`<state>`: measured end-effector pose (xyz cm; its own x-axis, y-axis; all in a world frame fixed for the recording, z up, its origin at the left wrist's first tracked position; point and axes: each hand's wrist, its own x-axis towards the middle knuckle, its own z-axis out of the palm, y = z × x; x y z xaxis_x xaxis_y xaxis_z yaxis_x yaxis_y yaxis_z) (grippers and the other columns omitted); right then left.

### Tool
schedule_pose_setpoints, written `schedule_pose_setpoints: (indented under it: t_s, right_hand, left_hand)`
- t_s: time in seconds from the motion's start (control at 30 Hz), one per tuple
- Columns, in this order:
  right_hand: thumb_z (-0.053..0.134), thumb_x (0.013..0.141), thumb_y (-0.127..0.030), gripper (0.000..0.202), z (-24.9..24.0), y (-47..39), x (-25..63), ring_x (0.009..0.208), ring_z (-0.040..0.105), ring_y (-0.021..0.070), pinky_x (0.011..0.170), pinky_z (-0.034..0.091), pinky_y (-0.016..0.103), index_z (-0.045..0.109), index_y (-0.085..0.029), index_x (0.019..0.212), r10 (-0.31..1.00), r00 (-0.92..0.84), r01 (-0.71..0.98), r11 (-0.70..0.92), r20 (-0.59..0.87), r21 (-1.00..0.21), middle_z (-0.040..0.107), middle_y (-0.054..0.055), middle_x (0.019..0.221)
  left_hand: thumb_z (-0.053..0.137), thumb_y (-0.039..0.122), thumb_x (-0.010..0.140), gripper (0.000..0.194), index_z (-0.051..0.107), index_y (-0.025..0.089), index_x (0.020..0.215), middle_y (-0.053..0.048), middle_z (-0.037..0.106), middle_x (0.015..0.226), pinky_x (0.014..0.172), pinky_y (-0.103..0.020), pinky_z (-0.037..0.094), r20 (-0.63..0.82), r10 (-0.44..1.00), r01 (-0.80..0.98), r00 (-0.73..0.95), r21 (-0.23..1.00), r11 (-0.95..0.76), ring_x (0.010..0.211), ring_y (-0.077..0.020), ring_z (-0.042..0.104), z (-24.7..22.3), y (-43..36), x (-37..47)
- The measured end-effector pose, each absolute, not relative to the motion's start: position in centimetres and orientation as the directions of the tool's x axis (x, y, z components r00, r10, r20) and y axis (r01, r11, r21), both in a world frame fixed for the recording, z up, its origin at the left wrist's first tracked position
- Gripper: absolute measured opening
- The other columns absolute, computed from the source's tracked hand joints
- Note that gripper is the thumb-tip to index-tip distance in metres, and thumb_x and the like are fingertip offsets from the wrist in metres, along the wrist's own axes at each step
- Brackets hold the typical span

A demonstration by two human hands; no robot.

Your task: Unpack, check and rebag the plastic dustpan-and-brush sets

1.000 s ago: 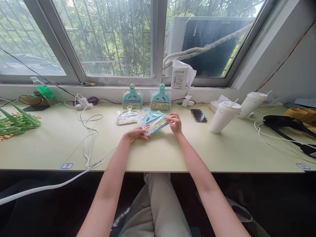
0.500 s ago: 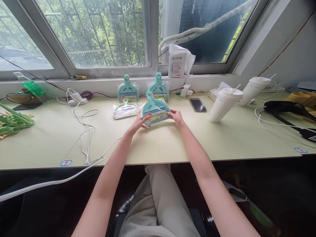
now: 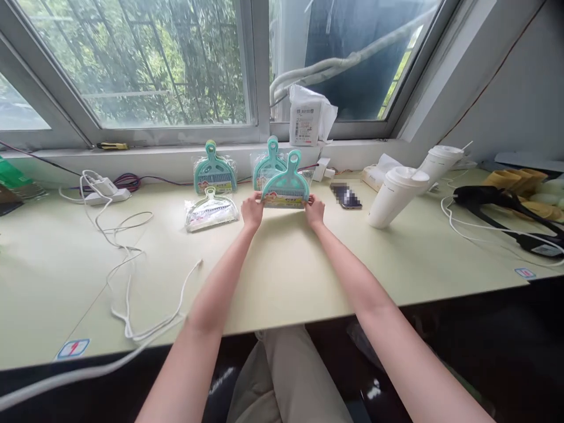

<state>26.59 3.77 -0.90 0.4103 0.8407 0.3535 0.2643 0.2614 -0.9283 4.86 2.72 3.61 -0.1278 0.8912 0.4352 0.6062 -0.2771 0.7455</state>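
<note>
A teal dustpan-and-brush set in clear wrapping stands upright on the table, its handle pointing up. My left hand grips its left lower corner, and my right hand grips the right one. Close behind it another teal dustpan set leans against the wall below the window, partly covered by the held one. To the left, a third teal set leans there too. A pale wrapped dustpan set lies tilted back in front of that one, left of my left hand.
Two white cups with straws stand to the right, beside a phone and a tissue pack. White cables and a power strip spread over the left. A white packet sits on the sill. Black straps lie far right.
The held dustpan set has gone from tilted to upright and moved back toward the set by the wall. My left hand has shifted to its side edge. The view has turned slightly.
</note>
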Motion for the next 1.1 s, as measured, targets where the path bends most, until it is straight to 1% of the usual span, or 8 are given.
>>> schedule_pose_setpoints:
  t_s: [0.1, 0.2, 0.4, 0.53, 0.67, 0.77, 0.97, 1.1]
  right_hand:
    - [0.056, 0.078, -0.014, 0.016, -0.8, 7.2, 26.5, 0.08, 0.067, 0.0196, 0.081, 0.049, 0.033, 0.065, -0.018, 0.091, 0.831, 0.368, 0.494, 0.206, 0.418, -0.845, 0.072, 0.008, 0.091]
    - [0.051, 0.08, -0.012, 0.019, -0.5, 10.8, 25.7, 0.08, 0.064, 0.0202, 0.079, 0.049, 0.034, 0.064, -0.016, 0.093, 0.797, 0.321, 0.604, 0.244, 0.512, -0.759, 0.068, 0.011, 0.098]
    - [0.047, 0.083, -0.013, 0.039, -0.4, 16.0, 23.6, 0.101, 0.056, 0.0229, 0.078, 0.049, 0.034, 0.049, -0.018, 0.122, 0.73, 0.249, 0.778, 0.24, 0.636, -0.58, 0.056, 0.013, 0.116]
    - [0.044, 0.086, -0.017, 0.039, -0.8, 17.2, 23.6, 0.102, 0.056, 0.023, 0.076, 0.049, 0.034, 0.045, -0.02, 0.124, 0.756, 0.228, 0.801, 0.213, 0.613, -0.56, 0.052, 0.013, 0.12]
    - [0.044, 0.086, -0.018, 0.039, -1.1, 17.2, 23.9, 0.105, 0.056, 0.0238, 0.077, 0.05, 0.035, 0.044, -0.02, 0.125, 0.788, 0.214, 0.79, 0.207, 0.577, -0.577, 0.051, 0.013, 0.12]
    - [0.045, 0.086, -0.021, 0.039, -1.2, 16.9, 23.8, 0.107, 0.055, 0.0252, 0.078, 0.051, 0.037, 0.044, -0.019, 0.125, 0.799, 0.205, 0.794, 0.202, 0.566, -0.573, 0.051, 0.014, 0.123]
    - [0.045, 0.087, -0.025, 0.054, -1.1, 16.1, 23.6, 0.123, 0.047, 0.0273, 0.088, 0.051, 0.04, 0.033, -0.02, 0.14, 0.774, 0.213, 0.796, 0.217, 0.596, -0.565, 0.046, 0.015, 0.134]
    - [0.042, 0.09, -0.026, 0.062, -0.7, 15.3, 23.4, 0.136, 0.034, 0.0254, 0.105, 0.041, 0.042, 0.021, -0.017, 0.148, 0.718, 0.18, 0.818, 0.271, 0.673, -0.508, 0.037, 0.016, 0.144]
  left_hand:
    - [0.064, 0.018, 0.08, 0.017, 0.067, 0.021, 0.096, -0.003, 0.072, 0.096, 0.077, -0.027, 0.045, 0.398, 0.905, 0.573, -0.15, 0.781, -0.248, 0.079, -0.018, 0.067, 2.4, 6.7, 4.9]
    - [0.06, 0.015, 0.081, 0.02, 0.066, 0.02, 0.1, -0.007, 0.071, 0.1, 0.08, -0.03, 0.046, 0.381, 0.902, 0.551, -0.201, 0.806, -0.217, 0.078, -0.0191, 0.066, 0.8, 10.7, 4.5]
    - [0.061, 0.007, 0.075, 0.028, 0.06, 0.016, 0.1, -0.013, 0.056, 0.121, 0.094, -0.035, 0.044, 0.5, 0.798, 0.546, -0.336, 0.794, -0.267, 0.104, -0.023, 0.06, -0.9, 17.5, 3.1]
    - [0.049, -0.001, 0.077, 0.049, 0.047, 0.015, 0.124, -0.014, 0.06, 0.117, 0.098, -0.038, 0.042, 0.515, 0.812, 0.491, -0.274, 0.801, -0.342, 0.11, -0.0227, 0.057, -1.7, 18.9, 3.1]
    - [0.046, 0.004, 0.08, 0.036, 0.053, 0.015, 0.114, -0.015, 0.061, 0.119, 0.1, -0.042, 0.041, 0.477, 0.859, 0.482, -0.187, 0.806, -0.343, 0.112, -0.0248, 0.056, -2.1, 18.9, 3.2]
    - [0.047, 0.006, 0.081, 0.039, 0.05, 0.015, 0.119, -0.016, 0.059, 0.121, 0.101, -0.045, 0.041, 0.473, 0.863, 0.484, -0.18, 0.806, -0.341, 0.115, -0.0257, 0.054, -2.3, 18.8, 3.2]
    - [0.053, 0.009, 0.081, 0.057, 0.034, 0.009, 0.135, -0.023, 0.039, 0.137, 0.112, -0.046, 0.031, 0.472, 0.862, 0.524, -0.186, 0.789, -0.32, 0.133, -0.0287, 0.038, -2.5, 17.9, 3.2]
    - [0.054, 0.008, 0.079, 0.067, 0.026, 0.009, 0.139, -0.024, 0.028, 0.143, 0.114, -0.046, 0.03, 0.501, 0.84, 0.566, -0.207, 0.762, -0.315, 0.14, -0.0301, 0.029, -1.7, 16.2, 3.1]
